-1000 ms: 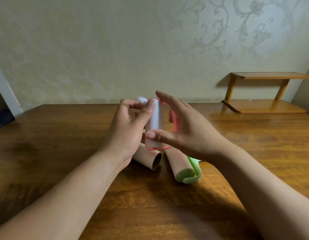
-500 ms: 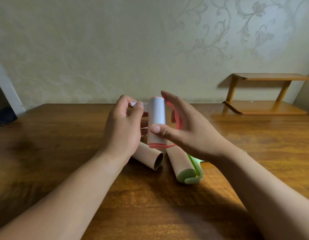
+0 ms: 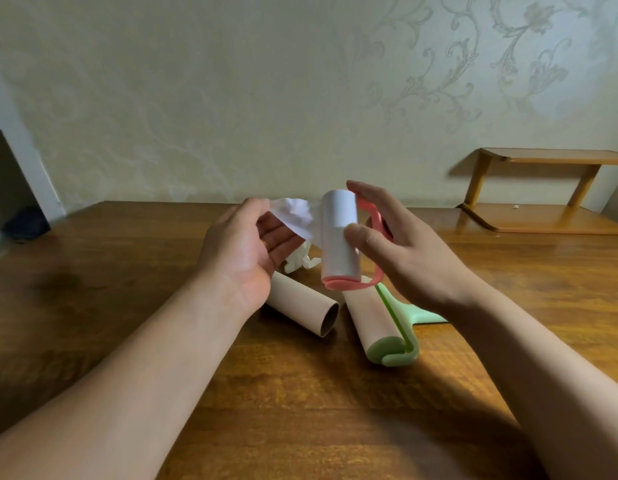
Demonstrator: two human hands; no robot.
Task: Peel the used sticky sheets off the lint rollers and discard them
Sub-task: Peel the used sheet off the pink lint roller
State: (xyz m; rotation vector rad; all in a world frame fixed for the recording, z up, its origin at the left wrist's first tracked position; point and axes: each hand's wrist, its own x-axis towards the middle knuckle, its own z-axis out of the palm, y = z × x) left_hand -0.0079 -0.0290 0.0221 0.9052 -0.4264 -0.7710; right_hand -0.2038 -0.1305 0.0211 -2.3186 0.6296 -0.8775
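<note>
My right hand (image 3: 404, 251) holds a pink-framed lint roller (image 3: 338, 237) upright above the table, thumb on the white roll and fingers behind the pink handle. A white sticky sheet (image 3: 295, 214) is partly peeled off the roll's left side. My left hand (image 3: 245, 251) holds that sheet's free end at the fingertips, palm turned up. Below on the table lie a green-handled lint roller (image 3: 376, 317) with a tan roll and a bare cardboard core (image 3: 302, 304). A crumpled white sheet (image 3: 298, 261) lies on the table behind the core.
The wooden table (image 3: 127, 306) runs to a patterned wall. A small wooden shelf stand (image 3: 543, 192) sits at the back right of the table. A dark doorway shows at the far left.
My left hand has pulled the sheet away leftward from the roll and turned palm up, so a wide white flap now shows. The roller has stayed upright in my right hand.
</note>
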